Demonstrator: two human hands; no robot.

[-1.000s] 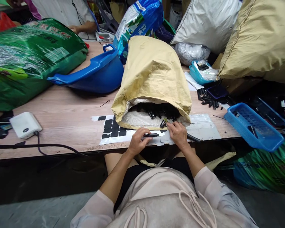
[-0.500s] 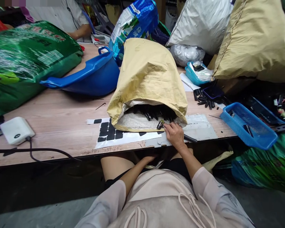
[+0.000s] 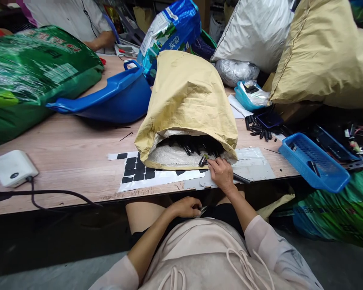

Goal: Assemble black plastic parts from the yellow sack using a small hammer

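My right hand (image 3: 221, 175) is closed around a small hammer (image 3: 203, 161) with a shiny cylindrical head and a black handle sticking out to the right. It is at the table's front edge, just before the mouth of a tan paper sack (image 3: 187, 92). Several black rod-like pieces (image 3: 189, 147) show inside the sack's white lining. Below the table edge, over my lap, my left hand (image 3: 186, 207) has its fingers curled in. Whatever it may hold is hidden. Beneath the sack lies a white sheet with black rounded squares (image 3: 139, 169).
A blue basin (image 3: 121, 98) and green sack (image 3: 42, 76) stand left, with a white box (image 3: 14, 167) and its cable nearer. To the right are a blue basket (image 3: 314, 165), black pieces (image 3: 261, 131) and large sacks (image 3: 317, 56). Another person's arm (image 3: 103, 40) shows at the back.
My left hand has come out from under the table edge and moved back toward my lap. My right hand keeps the hammer in nearly the same place; the view has shifted slightly.
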